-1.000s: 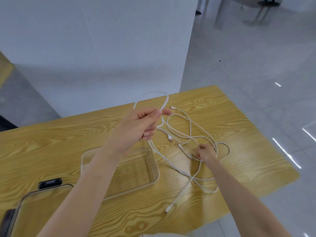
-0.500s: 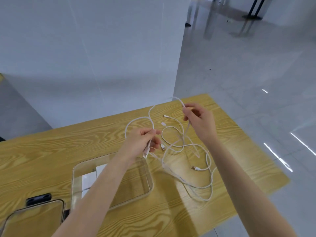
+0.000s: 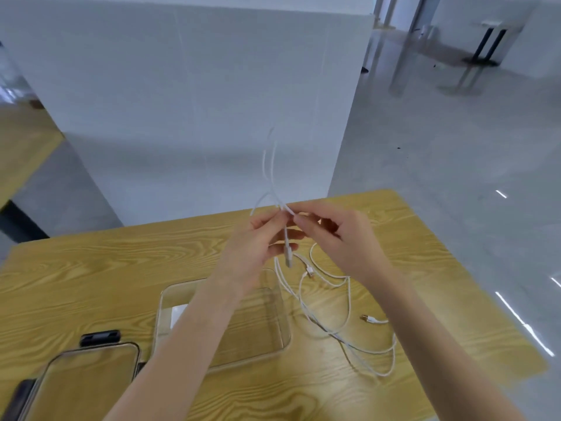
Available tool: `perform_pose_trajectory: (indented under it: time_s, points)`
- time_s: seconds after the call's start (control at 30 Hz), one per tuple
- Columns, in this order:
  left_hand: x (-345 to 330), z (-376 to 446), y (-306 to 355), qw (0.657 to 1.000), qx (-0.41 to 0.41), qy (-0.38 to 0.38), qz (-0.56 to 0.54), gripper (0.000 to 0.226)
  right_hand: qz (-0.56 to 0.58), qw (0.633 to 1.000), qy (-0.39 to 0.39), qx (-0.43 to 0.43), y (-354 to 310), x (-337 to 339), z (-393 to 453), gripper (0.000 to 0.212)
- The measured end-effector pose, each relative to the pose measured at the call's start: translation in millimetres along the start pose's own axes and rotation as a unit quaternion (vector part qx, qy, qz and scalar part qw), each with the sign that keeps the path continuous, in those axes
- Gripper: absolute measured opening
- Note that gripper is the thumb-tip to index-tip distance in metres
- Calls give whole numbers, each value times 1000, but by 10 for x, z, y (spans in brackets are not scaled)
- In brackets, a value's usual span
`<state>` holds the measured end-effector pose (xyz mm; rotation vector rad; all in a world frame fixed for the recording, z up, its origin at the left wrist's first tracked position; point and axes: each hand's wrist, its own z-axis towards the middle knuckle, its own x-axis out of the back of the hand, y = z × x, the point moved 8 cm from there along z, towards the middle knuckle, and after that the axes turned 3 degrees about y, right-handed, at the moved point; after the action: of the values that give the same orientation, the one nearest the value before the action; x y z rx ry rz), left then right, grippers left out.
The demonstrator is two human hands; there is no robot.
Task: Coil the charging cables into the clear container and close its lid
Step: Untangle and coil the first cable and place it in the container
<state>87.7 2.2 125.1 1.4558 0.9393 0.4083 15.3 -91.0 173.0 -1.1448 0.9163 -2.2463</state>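
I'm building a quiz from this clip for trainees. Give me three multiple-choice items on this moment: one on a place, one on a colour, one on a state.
1. Where is the clear container relative to the loose cables on the table?
A. To their left
B. To their right
C. On top of them

2. What colour are the cables?
A. Black
B. White
C. Red

3. What is the container's state?
A. Lid shut
B. Open, lid lying apart
C. Tipped on its side

Answers:
1. A: the container sits under the left forearm, the cables lie to its right.
2. B: every strand is white.
3. B: the container stands open, and the lid rests at the lower left. Meanwhile the left hand and the right hand both pinch a raised cable.
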Motion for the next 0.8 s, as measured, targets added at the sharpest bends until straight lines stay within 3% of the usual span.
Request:
perform_pose_trajectory:
  time_s: [0.07,0.2,0.33,0.4,0.47,0.53,0.63,0.73,0.8]
  points:
    - [164,-77,2,999,-5,17,42,21,-26,1000,-3,-6,51,-110,-36,15]
    - [643,-236,-126,988,28,70,137,21,-222,975,-22,9,365,-374,-117,18]
    - [1045,-452,-249,975,61,101,187,30,-268,954,-132,-30,744,-795,-279,19]
    - [1154,-557,-242,968,53,100,224,32,-342,913,-217,-58,852,-994,-360,23]
    - [1202,-645,-205,966,47,97,234,34,-371,899,-227,-61,772,-1076,-340,32]
    - [1217,-703,-143,972,39,94,213,35,-304,934,-183,-37,544,-1120,-237,50]
    - [1148,-770,8,980,9,77,185,34,-95,986,-140,9,77,-1209,-83,57]
    - [979,-822,173,991,-13,25,130,35,107,980,-170,-13,-246,-1372,-7,66]
    - [878,-836,224,999,-3,-10,51,35,181,963,-193,-45,-295,-1537,31,70]
